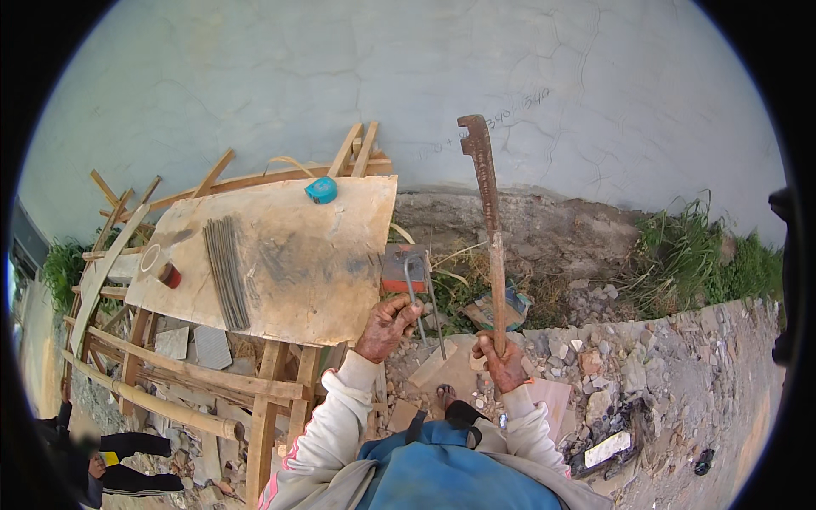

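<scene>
My left hand [389, 327] is closed on a bent steel rod [409, 280], whose hooked top rises above my fingers beside the board's right edge. My right hand [503, 363] grips the lower end of a long rebar bending wrench [495, 255]. The wrench points up toward the wall, its rusty notched head [478, 140] at the top and a paler shaft below. Just beyond my left hand is a red and grey block [403, 274]. Left of it, a bundle of thin steel rods [225, 276] lies on a worn board [331, 272].
A teal tape measure [321, 189], a red jar [169, 274] and a pale ring [150, 257] rest on the board. Rough timber framing [195, 370] supports it. Rubble [595, 365] covers the ground at right, below a cracked wall [510, 68]. Another person [127, 463] is at lower left.
</scene>
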Demonstrator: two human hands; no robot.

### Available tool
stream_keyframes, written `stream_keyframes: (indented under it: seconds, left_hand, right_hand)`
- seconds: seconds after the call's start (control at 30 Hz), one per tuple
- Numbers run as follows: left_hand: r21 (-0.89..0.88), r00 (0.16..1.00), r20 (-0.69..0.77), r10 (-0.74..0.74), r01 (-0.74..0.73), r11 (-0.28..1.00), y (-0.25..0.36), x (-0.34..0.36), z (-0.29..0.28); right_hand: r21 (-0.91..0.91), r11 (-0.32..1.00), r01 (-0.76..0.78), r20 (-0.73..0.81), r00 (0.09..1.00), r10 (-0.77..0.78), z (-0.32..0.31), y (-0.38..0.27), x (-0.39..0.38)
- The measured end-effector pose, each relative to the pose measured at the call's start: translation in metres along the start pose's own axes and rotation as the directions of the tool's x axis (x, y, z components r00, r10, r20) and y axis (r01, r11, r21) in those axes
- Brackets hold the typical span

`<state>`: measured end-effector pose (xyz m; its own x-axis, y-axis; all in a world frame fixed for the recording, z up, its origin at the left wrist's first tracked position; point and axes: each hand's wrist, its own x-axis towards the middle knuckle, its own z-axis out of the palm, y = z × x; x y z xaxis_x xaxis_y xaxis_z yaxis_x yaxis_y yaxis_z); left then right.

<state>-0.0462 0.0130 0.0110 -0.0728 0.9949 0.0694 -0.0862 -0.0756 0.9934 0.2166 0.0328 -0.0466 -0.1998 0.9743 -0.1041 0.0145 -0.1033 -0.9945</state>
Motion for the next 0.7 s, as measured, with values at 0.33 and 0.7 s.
stream_keyframes:
  seconds: [0.33,0.7]
  left_hand:
    - [-0.116,0.973,-0.229,0.025,-0.053,0.992,-0.019,0.004,0.02]
    - [0.133,0.708,-0.697,-0.112,0.281,0.95,-0.017,0.066,-0.03]
  right_hand:
    - [-0.009,0.987,-0.16,0.371,0.916,0.152,0.036,-0.034,0.086]
    - [-0.226,0.974,0.009,0.607,0.784,0.133,0.049,-0.074,0.195]
